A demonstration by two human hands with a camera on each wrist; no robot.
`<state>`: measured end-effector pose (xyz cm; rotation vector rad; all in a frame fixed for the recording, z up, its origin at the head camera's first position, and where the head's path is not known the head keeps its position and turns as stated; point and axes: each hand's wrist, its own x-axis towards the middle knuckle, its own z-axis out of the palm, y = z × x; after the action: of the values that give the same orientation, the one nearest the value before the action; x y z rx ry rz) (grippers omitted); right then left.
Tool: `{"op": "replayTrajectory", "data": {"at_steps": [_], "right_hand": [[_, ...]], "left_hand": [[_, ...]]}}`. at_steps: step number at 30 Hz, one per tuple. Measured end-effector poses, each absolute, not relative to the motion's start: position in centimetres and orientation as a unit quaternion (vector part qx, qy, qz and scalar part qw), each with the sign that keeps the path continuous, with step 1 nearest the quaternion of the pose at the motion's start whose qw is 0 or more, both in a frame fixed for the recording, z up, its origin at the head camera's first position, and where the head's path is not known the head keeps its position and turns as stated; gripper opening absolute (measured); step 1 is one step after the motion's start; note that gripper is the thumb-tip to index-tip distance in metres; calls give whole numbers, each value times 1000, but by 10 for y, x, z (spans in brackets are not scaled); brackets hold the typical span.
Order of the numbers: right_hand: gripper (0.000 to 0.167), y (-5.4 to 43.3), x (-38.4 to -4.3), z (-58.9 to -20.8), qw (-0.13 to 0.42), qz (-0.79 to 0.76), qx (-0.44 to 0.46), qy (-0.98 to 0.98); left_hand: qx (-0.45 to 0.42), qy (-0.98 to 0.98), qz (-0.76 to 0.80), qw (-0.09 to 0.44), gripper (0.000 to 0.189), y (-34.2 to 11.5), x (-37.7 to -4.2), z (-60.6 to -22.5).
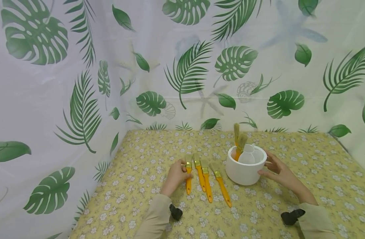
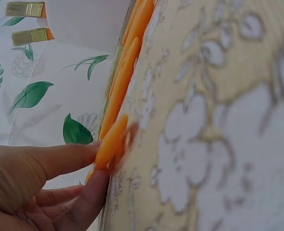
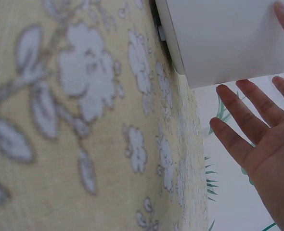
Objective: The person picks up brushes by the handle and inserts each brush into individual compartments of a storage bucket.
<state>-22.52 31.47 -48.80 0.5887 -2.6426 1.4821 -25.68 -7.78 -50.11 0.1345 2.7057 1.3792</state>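
My left hand [image 1: 176, 176] pinches the orange handle of a flat paintbrush [image 1: 188, 181] between thumb and fingers, bristles pointing away from me. In the left wrist view that handle [image 2: 112, 144] is close to the tabletop. Three more paintbrushes [image 1: 222, 189] lie on the cloth to its right. Further right stands a round white holder [image 1: 243, 174] with inner dividers. Two paintbrushes [image 1: 241, 142] stand in its left part, bristles up. My right hand [image 1: 279, 171] rests against the holder's right side, its fingers spread and fairly straight in the right wrist view.
A yellow flowered cloth [image 1: 134, 186] covers the table. Behind it and to the left hang white sheets [image 1: 182, 83] with green leaf prints, meeting the table's far edge. Black wrist cameras [image 1: 176, 212] are strapped at both cuffs.
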Motion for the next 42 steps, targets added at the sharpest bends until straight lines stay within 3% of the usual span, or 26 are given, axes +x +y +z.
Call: {"op": "replayTrajectory", "data": {"at_steps": [21, 42], "right_hand": [[82, 314, -226, -489, 13, 482, 177, -858], [81, 317, -226, -492, -5, 485, 165, -859]], "left_hand": [[53, 859, 503, 76, 54, -84, -262, -505], [58, 835, 544, 62, 50, -79, -263, -500]]}}
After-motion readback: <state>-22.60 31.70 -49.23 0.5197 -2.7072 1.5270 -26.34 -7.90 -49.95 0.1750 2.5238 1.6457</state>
